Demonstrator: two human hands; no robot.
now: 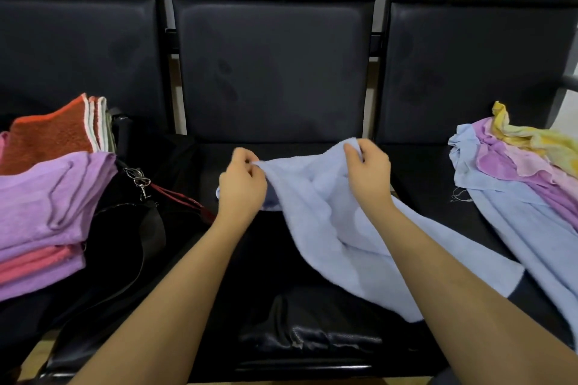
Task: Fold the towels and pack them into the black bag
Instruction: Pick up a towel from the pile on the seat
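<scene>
Hands [242,184] [369,166] pinch blue towel [328,228] over black padded seat [312,306].

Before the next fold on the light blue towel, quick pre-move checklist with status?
1. Left hand pinches an edge of the light blue towel: ok.
2. Right hand pinches the same top edge: ok.
3. Towel spread flat for folding: not ok, it hangs bunched and creased between the hands.
4. Middle seat bare enough to lay it down: ok.
5. Black bag within reach on the left: ok; whether its opening is free, cannot tell, as folded towels lie over it.
6. Unfolded pile clear of the working towel: cannot tell, the edges lie close at the right.
</scene>
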